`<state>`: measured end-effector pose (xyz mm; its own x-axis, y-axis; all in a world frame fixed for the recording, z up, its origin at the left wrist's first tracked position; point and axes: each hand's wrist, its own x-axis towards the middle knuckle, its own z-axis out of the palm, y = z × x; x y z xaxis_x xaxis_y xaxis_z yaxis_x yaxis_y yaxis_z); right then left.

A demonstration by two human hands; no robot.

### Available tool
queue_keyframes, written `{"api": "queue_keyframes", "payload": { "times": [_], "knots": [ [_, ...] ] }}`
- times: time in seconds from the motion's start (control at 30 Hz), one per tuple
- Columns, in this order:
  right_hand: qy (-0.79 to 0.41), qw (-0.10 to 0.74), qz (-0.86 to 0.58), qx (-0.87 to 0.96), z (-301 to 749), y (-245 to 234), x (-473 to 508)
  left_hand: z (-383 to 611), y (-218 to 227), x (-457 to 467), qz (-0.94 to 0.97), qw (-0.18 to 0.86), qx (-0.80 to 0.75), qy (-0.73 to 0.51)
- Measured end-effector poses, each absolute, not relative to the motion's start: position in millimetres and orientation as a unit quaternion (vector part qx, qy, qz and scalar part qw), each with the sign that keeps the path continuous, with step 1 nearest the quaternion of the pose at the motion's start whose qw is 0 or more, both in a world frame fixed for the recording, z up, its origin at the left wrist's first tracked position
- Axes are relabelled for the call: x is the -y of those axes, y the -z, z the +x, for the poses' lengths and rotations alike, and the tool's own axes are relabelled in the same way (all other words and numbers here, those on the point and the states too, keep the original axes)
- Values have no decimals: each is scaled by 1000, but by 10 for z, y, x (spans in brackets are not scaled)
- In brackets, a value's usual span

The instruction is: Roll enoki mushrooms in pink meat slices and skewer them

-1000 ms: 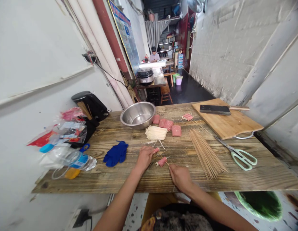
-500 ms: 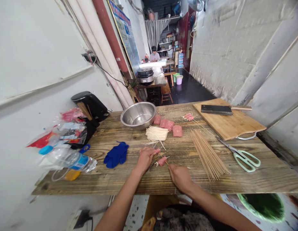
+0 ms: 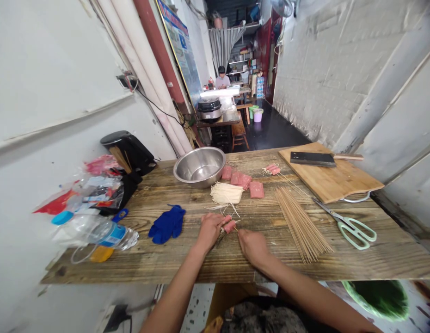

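Note:
My left hand point(image 3: 211, 229) is closed over a rolled slice of pink meat on the wooden table, its fingertips pressing the roll down. Close against it sits another meat roll point(image 3: 230, 226), with pale enoki ends poking out. A bamboo skewer point(image 3: 236, 229) runs into the rolls; its near end is in my right hand point(image 3: 254, 247), which is closed in a fist. Just beyond my left hand lies a bunch of enoki mushrooms point(image 3: 226, 193), with a few loose strands. Flat meat slices point(image 3: 256, 189) lie behind and beside it. The skewer's tip is hidden.
A steel bowl point(image 3: 199, 166) stands at the back. Finished skewers point(image 3: 272, 169), loose bamboo skewers point(image 3: 301, 222), scissors point(image 3: 355, 229) and a cutting board point(image 3: 326, 178) with a cleaver point(image 3: 312, 158) are on the right. Blue gloves point(image 3: 167, 224) and a water bottle point(image 3: 113, 232) lie left.
My right hand has moved left and slightly away from me, pushing the skewer. The roll on it has come up against the one under my left fingers.

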<state>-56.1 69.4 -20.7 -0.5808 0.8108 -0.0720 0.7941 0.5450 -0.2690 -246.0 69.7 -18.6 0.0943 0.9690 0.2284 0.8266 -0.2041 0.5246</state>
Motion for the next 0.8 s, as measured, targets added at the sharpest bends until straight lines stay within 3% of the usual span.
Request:
{"api": "queue_keyframes", "payload": {
  "times": [0.33,0.57,0.8],
  "knots": [
    [-132,41,-463,875,-642,166,-744,-2480,246,-655,716,111,-633,-272],
    [-144,95,-469,866,-448,178,-695,-2440,575,-557,653,121,-641,-384],
    [-132,172,-508,834,136,152,-665,-2395,596,-490,631,95,-649,-415]
  ]
}}
